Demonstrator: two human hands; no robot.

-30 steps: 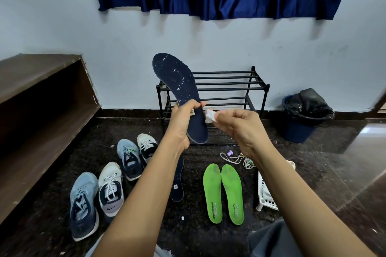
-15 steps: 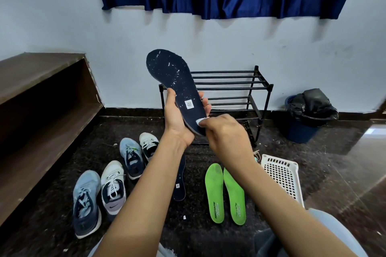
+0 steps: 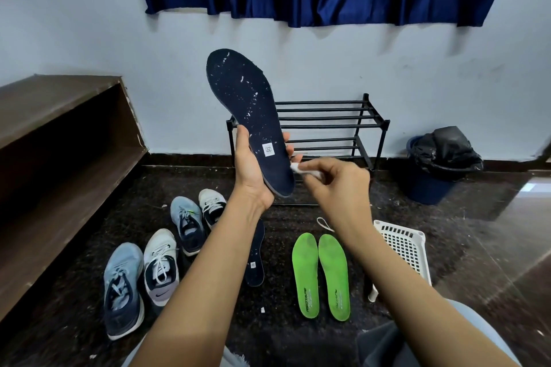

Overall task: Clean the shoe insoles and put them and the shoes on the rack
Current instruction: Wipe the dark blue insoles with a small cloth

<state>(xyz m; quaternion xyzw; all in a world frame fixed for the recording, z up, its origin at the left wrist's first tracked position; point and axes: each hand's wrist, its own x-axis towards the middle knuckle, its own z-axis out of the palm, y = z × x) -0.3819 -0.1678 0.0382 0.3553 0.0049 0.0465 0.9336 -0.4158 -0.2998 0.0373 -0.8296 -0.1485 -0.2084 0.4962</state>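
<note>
- Head view, item in hand — we find a dark blue insole (image 3: pixel 247 104) held up in front of the rack (image 3: pixel 328 119), its flecked face toward the camera. Its long axis runs from the toe, up and left, to the heel, down and right.
- The left hand (image 3: pixel 253 170) grips the heel half: thumb on the left edge, fingertips showing past the right edge, palm behind.
- The right hand (image 3: pixel 340 185) has its fingers curled, pinching a small white wipe (image 3: pixel 298 168). The wipe touches the insole's right edge just above the heel.
- Governing relation — the soiled face lies up and left of the wipe, along the long axis. We judge that the next stroke must travel that way, toward the toe. The right hand does the work and the left only steadies.
- White flecks cover most of the face, so we rate this insole as barely started.
- On the floor (image 3: pixel 477 232), a second dark insole (image 3: pixel 256 259) lies partly hidden by the left forearm. Two green insoles (image 3: pixel 305 274) lie side by side to its right, and four shoes (image 3: pixel 161 268) stand to its left. Nothing is on the rack.
- Against half a second ago: the right hand then covered the heel, with the wipe on the face. It now sits off to the right, at the edge. The left hand's grip is unchanged.
</note>
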